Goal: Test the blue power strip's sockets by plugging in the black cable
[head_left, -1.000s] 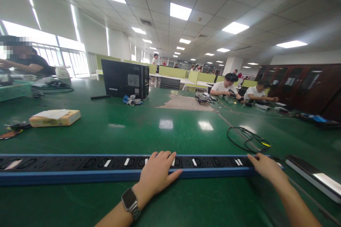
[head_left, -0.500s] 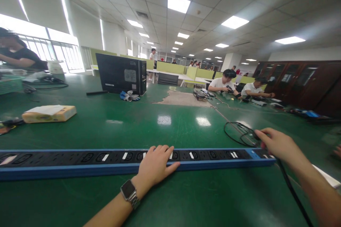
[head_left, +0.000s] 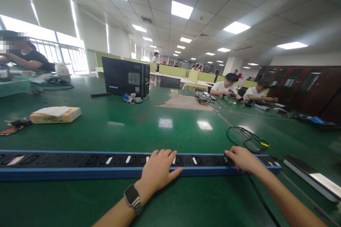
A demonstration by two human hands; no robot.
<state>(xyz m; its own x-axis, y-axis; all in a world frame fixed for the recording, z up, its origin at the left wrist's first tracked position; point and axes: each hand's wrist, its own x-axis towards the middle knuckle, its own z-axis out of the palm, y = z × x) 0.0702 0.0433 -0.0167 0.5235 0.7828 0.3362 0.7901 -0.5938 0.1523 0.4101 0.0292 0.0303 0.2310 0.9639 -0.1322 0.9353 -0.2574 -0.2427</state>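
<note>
A long power strip (head_left: 80, 174) with a blue casing and black sockets lies across the table in front of me. My left hand (head_left: 159, 171) rests flat on its middle, fingers stretched out. Near the strip's right end, my right hand (head_left: 244, 158) is closed around a black plug (head_left: 227, 157), held against the row of sockets. Whether the plug sits in a socket is hidden by my fingers. From under that hand a black power cord (head_left: 259, 194) trails toward the table's near side. Several small white labels are stuck along the sockets.
Beyond the strip's right end are a coiled black cable (head_left: 246, 137) and a flat dark bar-shaped object (head_left: 310, 175). Further back stand a computer case (head_left: 124, 76), gloves (head_left: 132, 98) and a tissue pack (head_left: 55, 115). Other people work at the table's far right and left.
My right hand has moved left with the plug, from past the strip's right end onto its sockets. My left hand stays on the strip. The view has shifted slightly.
</note>
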